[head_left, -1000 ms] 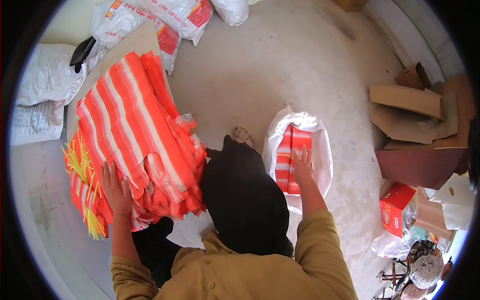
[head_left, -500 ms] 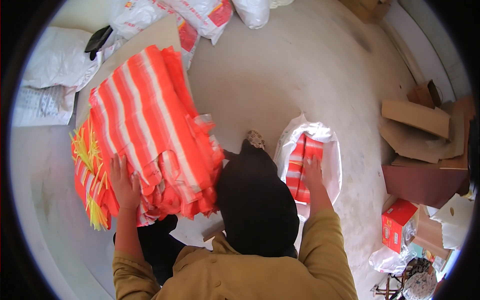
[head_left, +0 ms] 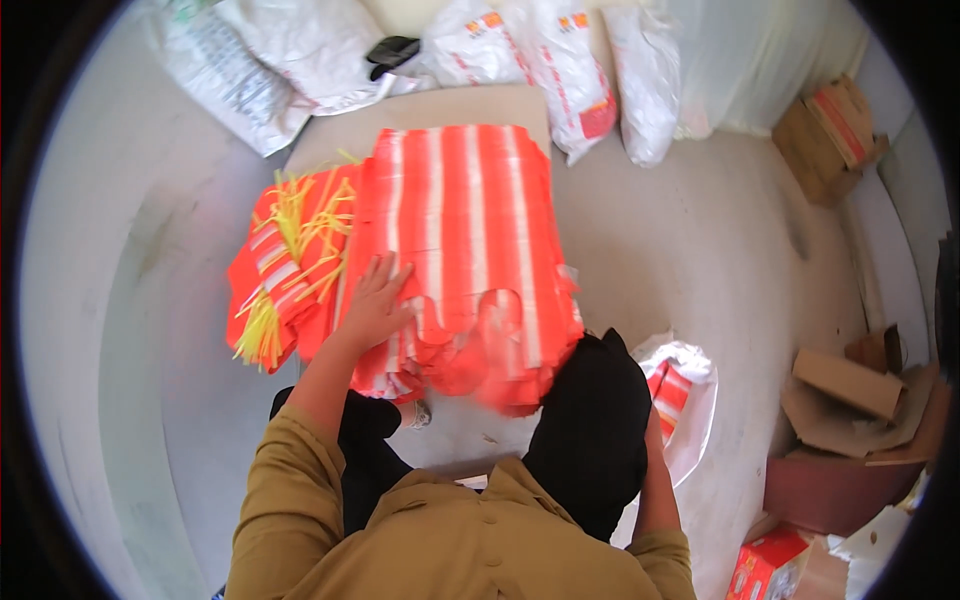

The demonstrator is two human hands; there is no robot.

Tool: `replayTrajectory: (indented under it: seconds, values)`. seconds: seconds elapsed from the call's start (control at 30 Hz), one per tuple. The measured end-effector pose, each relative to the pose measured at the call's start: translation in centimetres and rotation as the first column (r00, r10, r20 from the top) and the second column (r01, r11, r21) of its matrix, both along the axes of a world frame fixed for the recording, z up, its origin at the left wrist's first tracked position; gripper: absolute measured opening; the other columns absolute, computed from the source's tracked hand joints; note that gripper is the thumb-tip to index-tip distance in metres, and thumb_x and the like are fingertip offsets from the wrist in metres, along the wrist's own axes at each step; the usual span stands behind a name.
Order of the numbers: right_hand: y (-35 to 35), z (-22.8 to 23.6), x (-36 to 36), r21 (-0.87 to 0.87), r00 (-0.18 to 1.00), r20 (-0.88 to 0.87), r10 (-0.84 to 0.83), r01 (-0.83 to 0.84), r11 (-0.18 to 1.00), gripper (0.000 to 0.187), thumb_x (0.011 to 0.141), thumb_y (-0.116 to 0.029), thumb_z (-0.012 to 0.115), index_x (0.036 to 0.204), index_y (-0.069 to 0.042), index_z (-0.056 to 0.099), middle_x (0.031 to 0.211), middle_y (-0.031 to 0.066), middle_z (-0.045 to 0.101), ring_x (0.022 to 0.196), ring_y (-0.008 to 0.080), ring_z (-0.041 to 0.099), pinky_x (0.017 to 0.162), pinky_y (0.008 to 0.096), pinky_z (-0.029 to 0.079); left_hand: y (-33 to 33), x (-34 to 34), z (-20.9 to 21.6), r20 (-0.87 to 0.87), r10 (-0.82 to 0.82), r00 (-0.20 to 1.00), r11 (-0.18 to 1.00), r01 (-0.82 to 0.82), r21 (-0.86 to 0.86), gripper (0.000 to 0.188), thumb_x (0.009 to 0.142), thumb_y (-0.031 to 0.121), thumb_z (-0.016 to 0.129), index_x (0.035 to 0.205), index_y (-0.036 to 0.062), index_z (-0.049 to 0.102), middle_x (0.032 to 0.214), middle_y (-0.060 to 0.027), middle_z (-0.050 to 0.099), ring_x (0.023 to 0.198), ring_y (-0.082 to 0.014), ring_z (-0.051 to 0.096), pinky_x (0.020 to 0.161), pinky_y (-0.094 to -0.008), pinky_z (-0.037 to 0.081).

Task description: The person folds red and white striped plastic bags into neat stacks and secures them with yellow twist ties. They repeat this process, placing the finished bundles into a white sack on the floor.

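Note:
A thick stack of red-and-white striped plastic bags (head_left: 455,220) with cut-out handles lies in front of me. My left hand (head_left: 380,305) rests on its near left part, fingers stretched out and holding nothing. Left of the stack, yellow plastic strips (head_left: 290,215) lie across a folded striped bundle (head_left: 280,265) on more red plastic. At my right, an open white sack (head_left: 705,400) holds red-and-white folded bundles (head_left: 668,392). My right forearm (head_left: 657,490) reaches down beside that sack; my knee hides the right hand's fingers.
The stack sits on a beige board (head_left: 440,105). Filled white sacks (head_left: 645,90) line the far wall, and a black object (head_left: 392,55) lies among them. Cardboard boxes (head_left: 850,385) stand at the right, with a red box (head_left: 768,565) nearer me. My black-trousered knee (head_left: 600,420) lies between stack and sack.
The view has turned left, so the stack sits nearer the middle. My right hand, earlier visible over the bundles in the sack, is now behind my knee. My left hand stays on the stack.

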State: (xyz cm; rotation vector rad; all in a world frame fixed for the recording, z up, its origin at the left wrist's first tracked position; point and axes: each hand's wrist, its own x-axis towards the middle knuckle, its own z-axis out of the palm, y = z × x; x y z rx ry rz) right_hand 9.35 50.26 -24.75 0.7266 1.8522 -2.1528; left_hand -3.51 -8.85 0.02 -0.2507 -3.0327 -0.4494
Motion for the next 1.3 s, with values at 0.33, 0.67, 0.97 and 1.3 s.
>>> replayTrajectory:
  seconds: [0.33, 0.67, 0.97, 1.3]
  values:
    - [-6.9, 22.1, -6.3, 0.451, 0.891, -0.413, 0.189, 0.019, 0.893, 0.037, 0.107, -0.005, 0.056, 0.143, 0.002, 0.056, 0.136, 0.0123, 0.065, 0.119, 0.0212, 0.065, 0.106, 0.0341, 0.051, -9.4, 9.4, 3.3, -0.123, 0.24, 0.963, 0.958, -0.214, 0.189, 0.066, 0.097, 0.029, 0.069, 0.156, 0.0092, 0.05, 0.165, -0.0228, 0.041, 0.155, -0.0455, 0.031, 0.125, -0.0528, 0.03]
    - [-13.7, 25.5, -7.5, 0.936, 0.735, -0.286, 0.615, 0.076, 0.345, 0.041, 0.1, -0.014, 0.065, 0.138, 0.0, 0.06, 0.135, 0.0214, 0.064, 0.12, 0.0399, 0.064, 0.104, 0.0468, 0.052, -15.2, 18.9, -0.8, -0.265, 0.682, 0.681, 0.728, -0.598, 0.337, 0.056, 0.091, 0.021, 0.074, 0.143, 0.0066, 0.058, 0.145, -0.0208, 0.057, 0.129, -0.0424, 0.059, 0.106, -0.048, 0.051]
    - [-11.9, 24.6, -6.9, 0.954, 0.774, -0.263, 0.575, 0.121, 0.274, 0.025, 0.1, -0.016, 0.064, 0.118, 0.0, 0.071, 0.121, 0.0199, 0.072, 0.112, 0.04, 0.067, 0.101, 0.0468, 0.053, -16.2, 18.1, -2.5, -0.22, 0.68, 0.699, 0.724, -0.594, 0.352, 0.049, 0.089, 0.024, 0.074, 0.134, 0.0074, 0.065, 0.141, -0.0198, 0.06, 0.128, -0.0401, 0.06, 0.104, -0.0468, 0.052]
    - [-8.9, 23.3, -7.2, 0.961, 0.77, -0.257, 0.584, 0.142, 0.236, 0.022, 0.1, -0.017, 0.064, 0.11, -0.001, 0.073, 0.112, 0.0193, 0.073, 0.104, 0.0393, 0.068, 0.095, 0.0466, 0.054, -15.0, 17.6, -0.9, 0.024, 0.656, 0.754, 0.697, -0.618, 0.364, 0.025, 0.092, 0.03, 0.072, 0.105, 0.0095, 0.078, 0.105, -0.0147, 0.076, 0.102, -0.0366, 0.071, 0.088, -0.0461, 0.056]
